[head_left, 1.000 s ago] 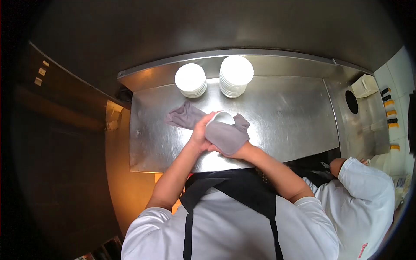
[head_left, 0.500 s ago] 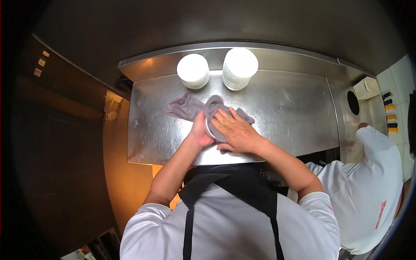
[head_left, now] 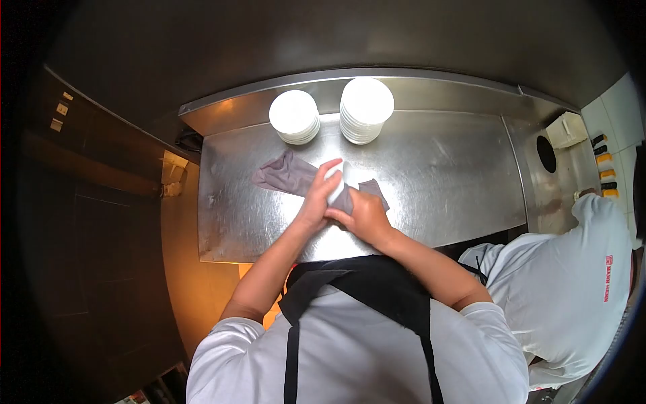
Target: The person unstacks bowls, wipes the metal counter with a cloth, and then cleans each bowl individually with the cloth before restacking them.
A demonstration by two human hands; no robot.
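My left hand (head_left: pixel 319 200) is closed on a small white dish (head_left: pixel 334 176), which is tilted on its side above the counter. Much of the dish is hidden by the fingers and the cloth. My right hand (head_left: pixel 368 215) presses a greyish-purple cloth (head_left: pixel 287 172) against the dish, fingers wrapped into the fabric. One end of the cloth spreads out on the counter to the left, and another corner pokes out beyond my right hand. Behind them stand two stacks of white round dishes, a shorter left stack (head_left: pixel 295 116) and a taller right stack (head_left: pixel 366 109).
The stainless steel counter (head_left: pixel 444 168) has a raised back edge. At its right end are a round dark hole (head_left: pixel 546 154) and a whitish container (head_left: pixel 566 130). A co-worker in a white shirt (head_left: pixel 558 283) leans in at the right. Yellow-and-black objects (head_left: pixel 605 167) line the tiled wall.
The dish has been turned from facing up to tilted on its side. My right hand has gone from flat with spread fingers to wrapped round the cloth. The co-worker's arm has shifted.
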